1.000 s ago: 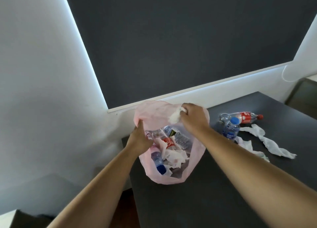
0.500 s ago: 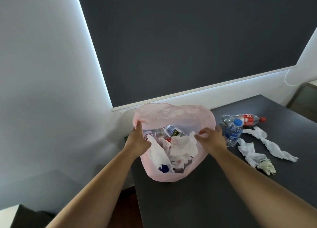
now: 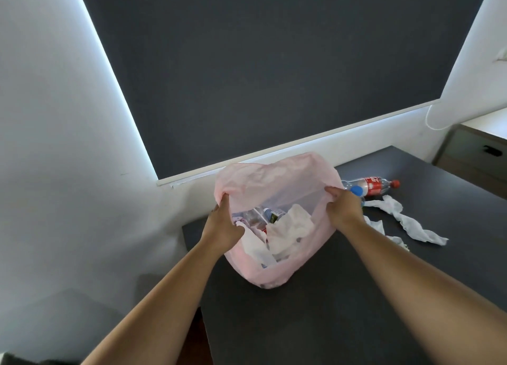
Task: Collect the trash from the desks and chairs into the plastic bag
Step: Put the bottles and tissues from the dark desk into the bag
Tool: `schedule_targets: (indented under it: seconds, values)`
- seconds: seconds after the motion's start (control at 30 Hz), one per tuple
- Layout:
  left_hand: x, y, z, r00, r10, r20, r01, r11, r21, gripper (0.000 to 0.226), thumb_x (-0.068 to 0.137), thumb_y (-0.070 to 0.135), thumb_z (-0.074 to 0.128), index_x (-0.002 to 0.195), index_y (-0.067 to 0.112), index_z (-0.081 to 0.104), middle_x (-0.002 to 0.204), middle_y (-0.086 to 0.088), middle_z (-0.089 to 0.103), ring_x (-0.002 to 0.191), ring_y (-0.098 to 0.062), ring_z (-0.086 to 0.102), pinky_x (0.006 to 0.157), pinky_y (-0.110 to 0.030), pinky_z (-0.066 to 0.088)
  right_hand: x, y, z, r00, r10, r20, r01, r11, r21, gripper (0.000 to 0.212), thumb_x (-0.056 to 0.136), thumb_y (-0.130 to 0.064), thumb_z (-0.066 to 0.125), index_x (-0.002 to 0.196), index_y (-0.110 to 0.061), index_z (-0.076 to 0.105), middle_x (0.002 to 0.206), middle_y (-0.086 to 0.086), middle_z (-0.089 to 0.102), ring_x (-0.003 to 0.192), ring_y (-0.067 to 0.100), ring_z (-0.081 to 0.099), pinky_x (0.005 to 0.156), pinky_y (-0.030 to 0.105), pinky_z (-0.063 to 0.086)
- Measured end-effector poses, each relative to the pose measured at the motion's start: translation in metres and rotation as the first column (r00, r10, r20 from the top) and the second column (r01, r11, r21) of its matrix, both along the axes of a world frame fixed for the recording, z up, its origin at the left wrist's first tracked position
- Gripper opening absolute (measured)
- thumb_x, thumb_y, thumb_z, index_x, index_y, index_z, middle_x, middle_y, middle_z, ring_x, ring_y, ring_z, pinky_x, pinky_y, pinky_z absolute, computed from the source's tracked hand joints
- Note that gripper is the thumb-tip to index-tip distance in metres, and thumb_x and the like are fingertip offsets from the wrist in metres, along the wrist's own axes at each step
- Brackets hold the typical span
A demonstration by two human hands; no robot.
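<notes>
A pink plastic bag [image 3: 274, 178] stands open on the dark desk [image 3: 315, 309]. My left hand [image 3: 222, 224] grips its left rim and my right hand [image 3: 343, 205] grips its right rim, holding the mouth wide. Inside lie crumpled white tissues [image 3: 290, 227] and several plastic bottles [image 3: 270, 213]. On the desk to the right lie a red-labelled bottle [image 3: 370, 186], a blue-capped bottle [image 3: 356, 191] partly hidden behind my right hand, and twisted white tissues [image 3: 411, 224].
A dark roller blind [image 3: 260, 76] covers the window behind the desk. A dark cabinet [image 3: 474, 153] stands at the far right. The desk's left edge [image 3: 192, 254] drops off to a dim floor beside the white wall.
My right hand dropped the white tissue into the bag, then took hold of the bag's right rim. The bag's mouth is now stretched wider between both hands.
</notes>
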State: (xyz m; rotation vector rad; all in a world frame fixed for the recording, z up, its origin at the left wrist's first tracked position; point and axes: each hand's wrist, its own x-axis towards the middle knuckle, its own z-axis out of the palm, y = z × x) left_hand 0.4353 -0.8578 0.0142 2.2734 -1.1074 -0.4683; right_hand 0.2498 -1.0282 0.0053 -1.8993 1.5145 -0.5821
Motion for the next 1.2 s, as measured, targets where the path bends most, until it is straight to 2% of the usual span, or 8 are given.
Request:
schedule_targets:
  seconds: [0.1,0.2,0.37,0.6,0.77,0.9,1.07,1.2]
  values:
    - [-0.009,-0.013,-0.006,1.0,-0.013,-0.008,0.013,1.0,0.004,0.087,0.087,0.019,0.067,0.15,0.023,0.007,0.128,-0.003,0.052,0.065,-0.004,0.043,0.046,-0.008,0.033,-0.014,-0.006,-0.003,0.996,0.094,0.001,-0.094,0.994,0.052,0.049,0.091,-0.008,0.049,0.135,-0.029,0.049,0.143,0.01,0.043,0.113,0.029,0.055,0.086,0.035,0.053]
    - [-0.012,-0.021,-0.013,1.0,-0.012,-0.013,0.012,1.0,0.008,0.089,0.087,0.017,0.066,0.151,0.024,0.004,0.13,-0.005,0.051,0.071,-0.006,0.05,0.052,-0.01,0.038,-0.025,-0.016,-0.004,0.988,0.153,0.013,-0.15,0.983,-0.107,0.028,0.087,-0.034,0.059,0.114,-0.033,0.066,0.155,0.002,0.025,0.137,0.031,0.034,0.106,0.047,0.041]
    - [-0.011,-0.035,-0.021,1.0,0.008,0.021,-0.009,1.0,0.028,0.087,0.088,0.016,0.063,0.151,0.022,0.004,0.135,-0.008,0.049,0.089,-0.014,0.05,0.06,-0.017,0.041,-0.036,-0.058,0.004,0.993,-0.01,0.121,0.046,0.953,-0.298,0.027,0.094,-0.013,0.044,0.116,-0.013,0.059,0.14,0.01,0.043,0.127,0.032,0.043,0.102,0.04,0.038]
    - [-0.004,-0.049,-0.038,0.998,0.034,0.044,-0.037,0.997,0.064,0.082,0.087,0.022,0.065,0.148,0.025,0.011,0.129,-0.003,0.052,0.087,-0.009,0.047,0.063,-0.018,0.043,-0.033,-0.117,-0.038,0.872,0.171,-0.459,-0.17,0.984,0.044,0.065,0.089,-0.011,0.051,0.146,-0.03,0.026,0.159,0.005,0.008,0.142,0.04,0.018,0.113,0.051,0.027]
    - [-0.003,-0.057,-0.046,0.999,0.02,0.034,-0.022,0.998,0.064,0.078,0.085,0.023,0.067,0.145,0.026,0.016,0.13,-0.002,0.051,0.091,-0.011,0.044,0.069,-0.023,0.041,-0.033,-0.114,-0.059,0.885,0.072,-0.461,-0.109,0.993,-0.054,0.04,0.093,-0.014,0.05,0.131,-0.023,0.045,0.14,0.01,0.038,0.118,0.04,0.041,0.088,0.043,0.044]
    - [-0.006,-0.059,-0.041,1.0,0.01,0.012,-0.01,0.997,0.078,0.081,0.084,0.019,0.064,0.147,0.025,0.014,0.132,-0.004,0.049,0.099,-0.02,0.052,0.074,-0.03,0.046,-0.037,-0.108,-0.045,0.904,0.045,-0.425,-0.12,0.981,-0.151,0.036,0.087,-0.005,0.057,0.122,-0.015,0.054,0.131,0.015,0.045,0.117,0.037,0.045,0.089,0.042,0.046]
    - [-0.012,-0.06,-0.026,0.998,-0.049,0.04,0.047,0.998,0.036,0.072,0.087,0.022,0.065,0.143,0.021,0.02,0.127,-0.004,0.053,0.088,-0.013,0.048,0.061,-0.019,0.042,-0.047,-0.106,0.039,0.949,-0.021,-0.313,-0.1,0.926,-0.364,0.029,0.094,-0.011,0.043,0.12,-0.012,0.055,0.124,0.019,0.048,0.108,0.037,0.052,0.088,0.042,0.047]
    - [-0.012,-0.054,-0.023,0.998,-0.051,0.031,0.049,0.997,0.051,0.095,0.083,0.025,0.071,0.148,0.027,0.0,0.131,-0.003,0.049,0.091,-0.014,0.052,0.06,-0.021,0.049,-0.049,-0.088,0.115,0.95,0.017,-0.312,-0.167,0.872,-0.461,0.023,0.091,-0.012,0.047,0.108,-0.017,0.061,0.118,0.014,0.056,0.1,0.031,0.058,0.086,0.038,0.047]
